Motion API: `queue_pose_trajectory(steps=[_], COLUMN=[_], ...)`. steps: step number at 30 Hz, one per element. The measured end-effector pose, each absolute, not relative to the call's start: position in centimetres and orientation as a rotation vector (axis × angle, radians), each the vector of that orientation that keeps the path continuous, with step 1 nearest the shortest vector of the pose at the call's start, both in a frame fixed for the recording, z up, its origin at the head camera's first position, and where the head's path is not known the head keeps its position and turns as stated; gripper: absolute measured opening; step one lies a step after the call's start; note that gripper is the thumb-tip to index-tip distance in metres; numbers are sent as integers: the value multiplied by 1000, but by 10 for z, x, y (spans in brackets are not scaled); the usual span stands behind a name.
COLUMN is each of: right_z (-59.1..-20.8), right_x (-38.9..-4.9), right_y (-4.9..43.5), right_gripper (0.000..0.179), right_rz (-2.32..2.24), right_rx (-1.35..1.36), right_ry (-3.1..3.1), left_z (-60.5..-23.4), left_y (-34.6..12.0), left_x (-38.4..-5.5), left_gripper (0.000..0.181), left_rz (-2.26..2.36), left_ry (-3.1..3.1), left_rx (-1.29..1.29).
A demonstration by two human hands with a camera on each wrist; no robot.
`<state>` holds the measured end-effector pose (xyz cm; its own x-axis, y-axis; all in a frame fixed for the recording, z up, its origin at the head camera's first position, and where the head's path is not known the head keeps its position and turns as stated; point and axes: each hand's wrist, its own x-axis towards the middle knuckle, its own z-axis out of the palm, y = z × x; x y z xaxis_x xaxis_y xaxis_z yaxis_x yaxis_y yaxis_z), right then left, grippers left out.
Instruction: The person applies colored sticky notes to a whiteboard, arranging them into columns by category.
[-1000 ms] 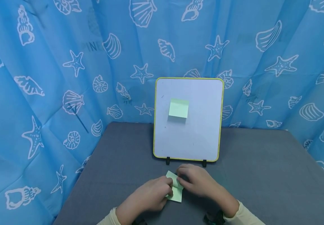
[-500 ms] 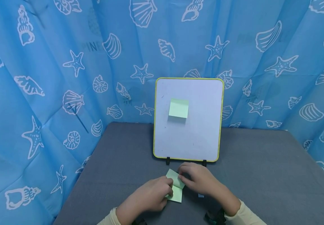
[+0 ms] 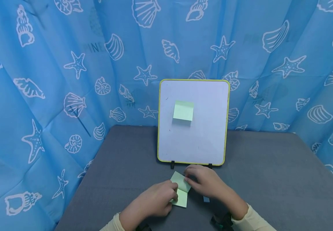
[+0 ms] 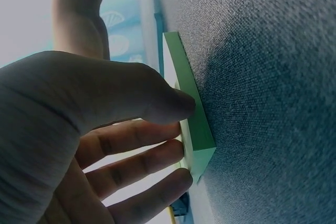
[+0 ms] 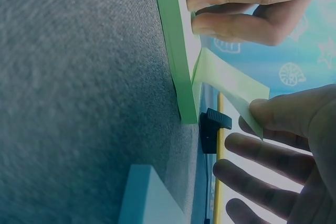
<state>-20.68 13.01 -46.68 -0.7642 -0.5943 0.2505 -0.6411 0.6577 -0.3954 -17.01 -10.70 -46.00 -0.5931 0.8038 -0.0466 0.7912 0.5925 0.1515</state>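
A light green sticky note pad [image 3: 181, 199] lies on the grey cloth in front of the whiteboard. My left hand [image 3: 161, 198] holds it down; in the left wrist view the thumb presses the side of the pad [image 4: 195, 121] and the fingertips lie on its top. My right hand [image 3: 205, 181] pinches the top sticky note [image 3: 179, 179] between thumb and finger. In the right wrist view that sticky note [image 5: 228, 81] curves up from the pad, its lower end still joined, while the other right fingers are spread.
A yellow-framed whiteboard [image 3: 201, 138] stands upright behind the hands on small black feet [image 3: 172, 165]. One green sticky note [image 3: 183, 110] is stuck on it. A blue block [image 5: 149, 198] lies by the right forearm. A shell-patterned blue curtain [image 3: 143, 41] hangs behind the grey table [image 3: 270, 166].
My right hand has moved slightly up and to the right, peeling the sticky note further from the pad. The blue block has come into sight below it. My left hand stays in place.
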Motion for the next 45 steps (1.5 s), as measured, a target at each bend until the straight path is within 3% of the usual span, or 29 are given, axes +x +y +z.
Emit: queue_pose_trajectory(steps=[7,45], right_z=[-465,-451], right_x=[-209,-216], right_y=[133,150], right_gripper=[12,6], right_rz=[705,703], right_rx=[1030,830], right_ry=[-2756,-2735], left_z=[-461,-462], left_y=[-107,-106], left_x=[-170,-169], left_gripper=[27,24], left_rz=[181,173], left_ry=[2709,2726], left_rx=[1352,1388])
